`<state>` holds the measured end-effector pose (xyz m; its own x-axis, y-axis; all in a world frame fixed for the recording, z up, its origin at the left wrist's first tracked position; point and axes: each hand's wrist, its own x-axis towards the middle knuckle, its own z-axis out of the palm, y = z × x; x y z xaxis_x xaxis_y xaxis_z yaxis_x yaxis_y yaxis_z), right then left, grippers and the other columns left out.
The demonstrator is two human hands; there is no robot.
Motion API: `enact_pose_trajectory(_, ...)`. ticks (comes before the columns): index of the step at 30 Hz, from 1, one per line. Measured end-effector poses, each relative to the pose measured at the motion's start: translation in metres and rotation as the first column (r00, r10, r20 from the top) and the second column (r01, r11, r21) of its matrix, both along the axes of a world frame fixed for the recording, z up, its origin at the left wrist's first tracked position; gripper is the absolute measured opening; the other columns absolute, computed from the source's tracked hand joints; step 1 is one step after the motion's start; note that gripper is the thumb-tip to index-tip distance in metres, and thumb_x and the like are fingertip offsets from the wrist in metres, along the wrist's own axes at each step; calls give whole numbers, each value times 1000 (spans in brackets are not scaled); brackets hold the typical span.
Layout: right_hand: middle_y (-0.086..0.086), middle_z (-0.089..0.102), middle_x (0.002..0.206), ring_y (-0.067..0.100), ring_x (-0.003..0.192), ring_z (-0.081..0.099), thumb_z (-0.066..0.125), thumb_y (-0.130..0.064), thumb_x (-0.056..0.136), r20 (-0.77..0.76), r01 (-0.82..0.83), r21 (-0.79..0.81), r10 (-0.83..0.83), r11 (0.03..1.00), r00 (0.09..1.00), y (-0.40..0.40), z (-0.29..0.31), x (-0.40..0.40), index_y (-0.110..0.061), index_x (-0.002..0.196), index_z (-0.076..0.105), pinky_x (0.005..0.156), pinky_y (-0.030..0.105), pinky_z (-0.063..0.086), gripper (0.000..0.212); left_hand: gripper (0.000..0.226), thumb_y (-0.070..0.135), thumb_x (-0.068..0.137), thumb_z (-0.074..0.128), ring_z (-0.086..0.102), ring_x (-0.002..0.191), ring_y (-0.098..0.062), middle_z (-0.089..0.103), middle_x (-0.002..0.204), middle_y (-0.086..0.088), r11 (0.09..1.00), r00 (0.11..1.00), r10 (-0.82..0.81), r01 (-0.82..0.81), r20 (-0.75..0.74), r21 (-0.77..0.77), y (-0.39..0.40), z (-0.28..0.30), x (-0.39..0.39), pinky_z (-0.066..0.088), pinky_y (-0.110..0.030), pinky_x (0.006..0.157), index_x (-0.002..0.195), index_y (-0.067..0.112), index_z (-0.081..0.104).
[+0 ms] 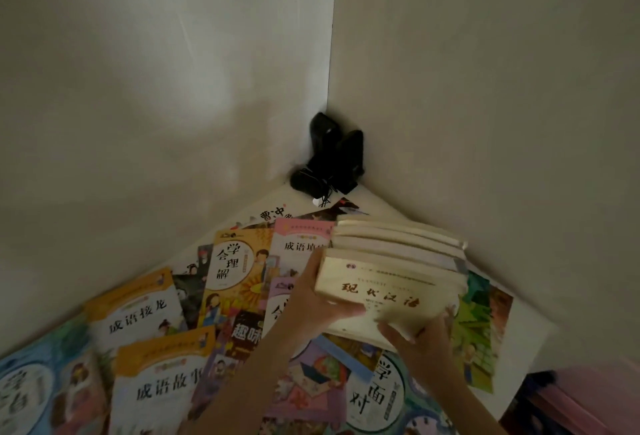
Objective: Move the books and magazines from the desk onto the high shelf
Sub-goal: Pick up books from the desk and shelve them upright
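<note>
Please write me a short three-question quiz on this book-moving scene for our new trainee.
1. True or false: both hands hold the stack of cream books.
2. Where do the black objects stand? A) in the corner where the two walls meet B) on top of the cream stack C) under the person's left hand
3. Fill in: the left hand grips the stack's ____ side, the right hand its near edge.

Key: 1 true; 2 A; 3 left.
</note>
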<state>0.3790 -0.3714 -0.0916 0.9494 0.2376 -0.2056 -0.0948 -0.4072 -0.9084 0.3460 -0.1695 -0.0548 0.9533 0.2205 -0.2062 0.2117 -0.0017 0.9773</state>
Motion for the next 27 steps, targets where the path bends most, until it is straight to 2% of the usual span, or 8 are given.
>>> enact_pose_trajectory(2, 2, 50, 122, 21, 112, 52, 81, -14, 72, 8, 56, 28, -57, 998, 998, -1, 1, 1, -9, 142, 31, 86, 23, 48, 86, 69, 5, 58, 89, 66, 103, -13, 70, 106, 4, 1000, 1000, 1, -1, 10, -3, -5, -5, 2, 58, -37, 81, 113, 25, 54)
enact_pose_trajectory(5, 7, 54, 121, 19, 107, 54, 73, 6, 76, 79, 39, 76, -45, 996, 996, 7, 11, 0, -1, 139, 36, 73, 6, 49, 74, 71, -1, 59, 87, 65, 106, -15, 70, 110, 1, 994, 996, 86, -84, 23, -76, -3, -4, -4, 58, -35, 81, 117, 25, 56)
enact_pose_trajectory(8, 3, 58, 115, 0, 97, 59, 71, 9, 76, 118, -59, 108, 47, 992, 992, 26, 25, -5, -2, 136, 38, 69, 3, 48, 70, 72, -14, 60, 82, 69, 100, -15, 71, 106, -5, 979, 985, 168, -162, 44, -127, 16, 0, -25, 58, -26, 72, 122, 10, 55)
enact_pose_trajectory(12, -4, 56, 121, -14, 95, 59, 70, 4, 79, 105, -198, 162, 182, 967, 978, 78, 31, -34, -13, 142, 30, 76, 10, 53, 77, 78, 8, 57, 91, 66, 107, -22, 70, 114, -6, 968, 968, 246, -243, 53, -70, 68, 9, -73, 59, -38, 79, 127, 11, 55)
enact_pose_trajectory(14, -10, 53, 121, -13, 98, 58, 71, 4, 79, 87, -248, 184, 236, 951, 968, 111, 26, -53, -22, 144, 26, 79, 15, 55, 83, 77, 4, 58, 90, 66, 107, -27, 69, 114, -12, 948, 949, 314, -311, 37, -63, 96, 13, -105, 59, -43, 80, 127, 5, 55)
enact_pose_trajectory(19, -10, 53, 131, 11, 117, 57, 71, 1, 80, 13, -411, 242, 421, 879, 907, 196, 14, -112, -30, 149, 20, 86, 31, 57, 91, 60, -12, 60, 82, 70, 82, 0, 72, 93, 2, 852, 851, 523, -524, 34, 14, 150, 18, -199, 55, -15, 61, 113, -1, 59)
enact_pose_trajectory(22, -20, 52, 123, -4, 110, 55, 74, -5, 80, 57, -493, 202, 493, 846, 868, 231, 6, -144, -33, 141, 26, 81, 17, 54, 83, 65, -8, 59, 85, 70, 89, -4, 71, 103, -4, 798, 798, 599, -601, 60, 39, 177, 9, -245, 56, -18, 63, 117, 4, 57)
enact_pose_trajectory(27, -12, 55, 122, 14, 115, 55, 73, -13, 81, 6, -571, 98, 573, 815, 819, 239, -20, -169, -22, 137, 39, 72, 8, 48, 66, 72, -3, 65, 83, 65, 107, -24, 64, 116, -15, 782, 778, 622, -623, 84, -15, 181, -27, -283, 59, -32, 77, 125, -4, 44)
